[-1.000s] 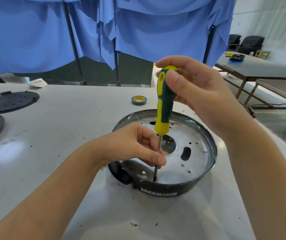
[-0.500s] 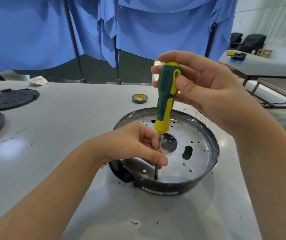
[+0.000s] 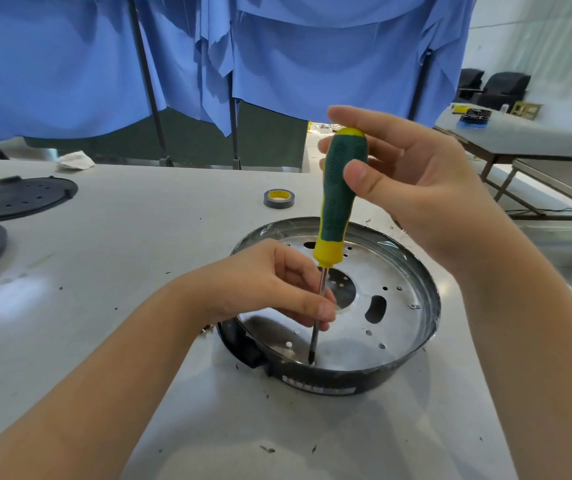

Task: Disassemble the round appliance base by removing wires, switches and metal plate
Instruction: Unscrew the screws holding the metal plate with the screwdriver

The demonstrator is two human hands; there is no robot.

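Note:
The round black appliance base [image 3: 319,381] sits on the white table, with a shiny perforated metal plate [image 3: 391,317] inside it. A green and yellow screwdriver [image 3: 338,188] stands nearly upright, its tip down on the plate near the front rim. My right hand [image 3: 412,188] holds the handle between thumb and fingers, the fingers loosely spread. My left hand [image 3: 277,282] rests over the base's left side and pinches the metal shaft between thumb and fingertips.
A roll of grey tape [image 3: 278,198] lies behind the base. Two black round covers [image 3: 18,197] sit at the table's left edge, a crumpled cloth [image 3: 75,159] behind them. Blue drapes hang at the back; another table [image 3: 526,136] stands to the right.
My right hand has turned on the handle, its fingers opening out from a tighter grasp. The screwdriver tip stays at the same spot and my left hand has not moved.

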